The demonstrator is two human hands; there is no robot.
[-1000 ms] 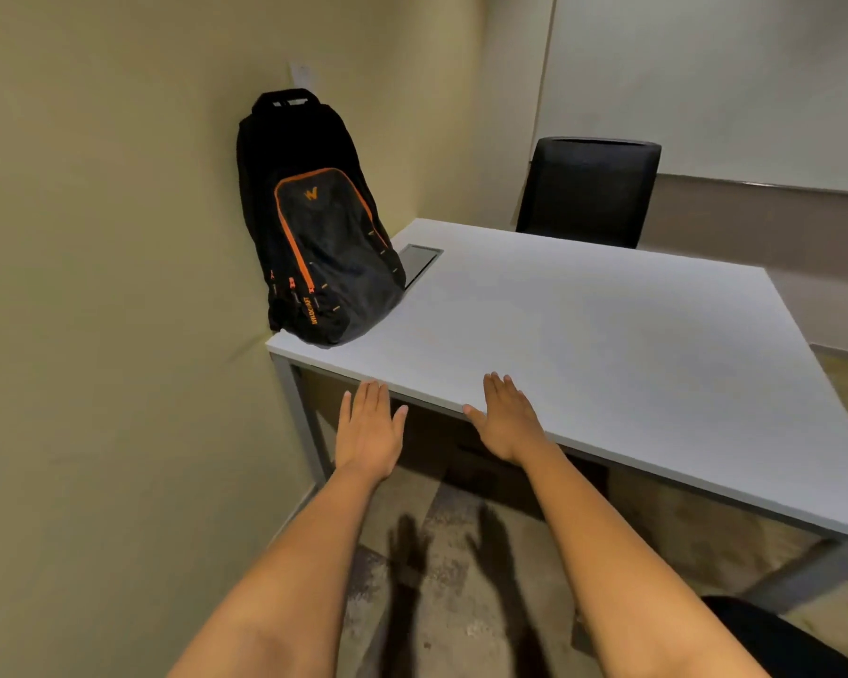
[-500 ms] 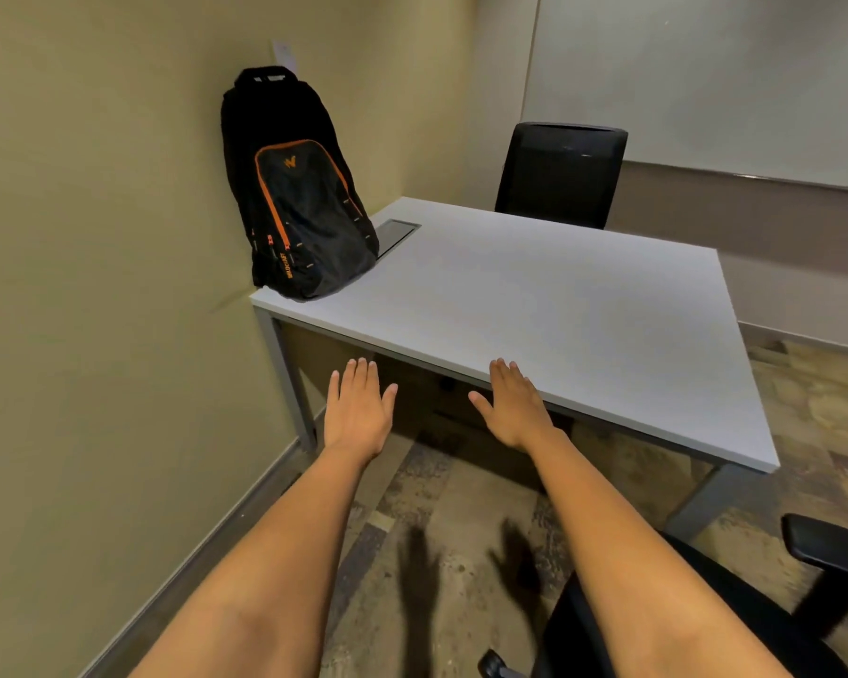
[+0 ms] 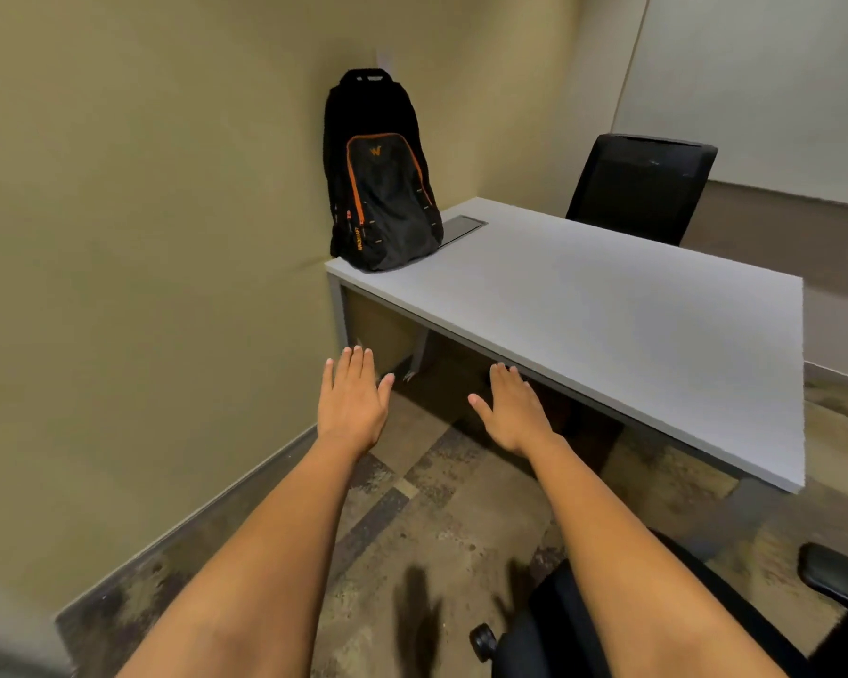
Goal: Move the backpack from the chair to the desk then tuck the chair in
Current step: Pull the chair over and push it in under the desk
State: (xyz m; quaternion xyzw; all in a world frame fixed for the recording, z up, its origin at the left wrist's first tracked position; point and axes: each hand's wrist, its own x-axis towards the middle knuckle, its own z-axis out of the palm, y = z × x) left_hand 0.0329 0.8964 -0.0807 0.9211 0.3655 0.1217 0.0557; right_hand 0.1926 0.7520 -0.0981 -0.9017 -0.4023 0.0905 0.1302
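Observation:
A black backpack [image 3: 380, 188] with orange trim stands upright on the near left corner of the white desk [image 3: 608, 315], leaning against the wall. My left hand [image 3: 353, 403] and my right hand [image 3: 512, 408] hover flat, palms down and fingers spread, in front of the desk's near edge, holding nothing. A black office chair [image 3: 696, 623] sits at the lower right, below my right forearm, with its seat, one armrest and a caster showing; it stands out from the desk.
A second black chair [image 3: 640, 188] stands behind the desk's far side. A grey cable hatch [image 3: 462, 228] lies in the desktop beside the backpack. The beige wall [image 3: 143, 286] runs along the left. Patterned carpet covers the floor.
The view has pulled back from the desk and my hands have come away from its edge. The near chair has come into sight at the lower right. The backpack stays put.

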